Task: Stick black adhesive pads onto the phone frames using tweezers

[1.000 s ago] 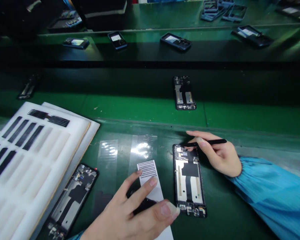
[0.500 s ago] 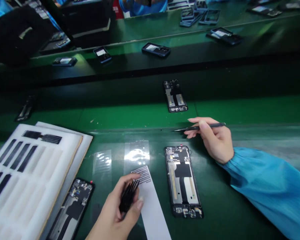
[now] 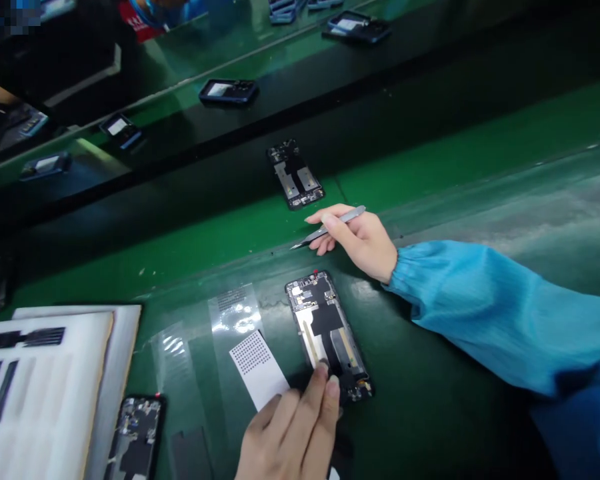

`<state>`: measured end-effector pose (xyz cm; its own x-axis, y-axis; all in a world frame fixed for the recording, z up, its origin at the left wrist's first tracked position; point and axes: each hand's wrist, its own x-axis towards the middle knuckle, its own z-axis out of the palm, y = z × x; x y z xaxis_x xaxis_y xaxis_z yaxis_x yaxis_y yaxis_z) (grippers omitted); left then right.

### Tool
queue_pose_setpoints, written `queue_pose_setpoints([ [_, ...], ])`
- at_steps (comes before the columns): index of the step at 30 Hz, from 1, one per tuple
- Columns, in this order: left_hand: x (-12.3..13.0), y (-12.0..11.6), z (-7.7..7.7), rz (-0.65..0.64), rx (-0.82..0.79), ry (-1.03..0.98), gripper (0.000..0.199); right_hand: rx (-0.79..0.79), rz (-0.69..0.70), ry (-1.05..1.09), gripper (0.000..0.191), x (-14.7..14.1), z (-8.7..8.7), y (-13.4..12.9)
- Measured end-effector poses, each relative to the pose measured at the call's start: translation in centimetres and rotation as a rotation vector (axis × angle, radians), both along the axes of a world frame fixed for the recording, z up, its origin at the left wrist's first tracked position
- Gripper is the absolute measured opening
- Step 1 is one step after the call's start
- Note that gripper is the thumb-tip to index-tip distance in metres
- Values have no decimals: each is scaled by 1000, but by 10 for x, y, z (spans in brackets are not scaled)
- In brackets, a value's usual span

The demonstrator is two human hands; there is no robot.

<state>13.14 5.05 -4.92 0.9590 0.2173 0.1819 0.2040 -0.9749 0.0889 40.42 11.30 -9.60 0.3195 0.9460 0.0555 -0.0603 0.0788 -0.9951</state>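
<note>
Tweezers (image 3: 325, 230) rest in my right hand (image 3: 357, 243), their tips pointing left above the green surface. An opened phone (image 3: 325, 327) lies below that hand, its inner parts facing up. My left hand (image 3: 293, 427) is at the phone's lower left, fingers close together and fingertips over its lower part; what they hold, if anything, is hidden. Partly under this hand is a white card (image 3: 273, 380) with rows of small black dots. Clear plastic sheets (image 3: 237, 310) lie left of the phone.
White foam trays (image 3: 40, 373) with black strips stand at the left, beside another opened phone (image 3: 137, 433). A third opened phone (image 3: 295, 173) lies farther back. Blue-edged phone parts (image 3: 229, 91) sit on the raised ledge behind. A dark flat piece (image 3: 191, 453) is at the bottom.
The view has shifted and tilted. My left hand has moved from the dotted card to the phone's lower part, and the black strips it held no longer show clearly. My right hand still holds the tweezers.
</note>
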Motion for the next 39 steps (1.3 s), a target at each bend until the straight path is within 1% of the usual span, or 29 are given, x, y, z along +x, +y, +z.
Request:
queue_pose_setpoints([
  [5,12,-8,2,-23,-49,-10,29,4,33,-7,46,0,-1,1],
  [10,15,-7,5,-29,-97,85,31,-3,51,-23,37,-1,-1,2],
  [16,12,-4,-3,-60,-133,30,37,9,70,-14,27,-2,3,2],
  [20,11,-2,-6,-78,-158,21,41,3,68,-10,28,-1,3,3],
  [23,11,-3,-7,-97,-181,20,40,2,73,-15,29,-1,3,3],
  [26,10,-4,-10,-117,-168,33,41,-2,70,-16,29,-2,3,3],
  [30,10,-8,-11,-61,-107,105,49,-7,62,-20,26,-2,4,3],
  [32,9,-9,-11,-18,-112,124,49,-5,63,-15,24,-2,4,3],
  [36,9,-8,-11,21,-244,133,46,-15,52,11,21,-3,4,3],
  [39,10,-6,-12,87,-330,99,49,-48,37,47,19,-3,4,3],
])
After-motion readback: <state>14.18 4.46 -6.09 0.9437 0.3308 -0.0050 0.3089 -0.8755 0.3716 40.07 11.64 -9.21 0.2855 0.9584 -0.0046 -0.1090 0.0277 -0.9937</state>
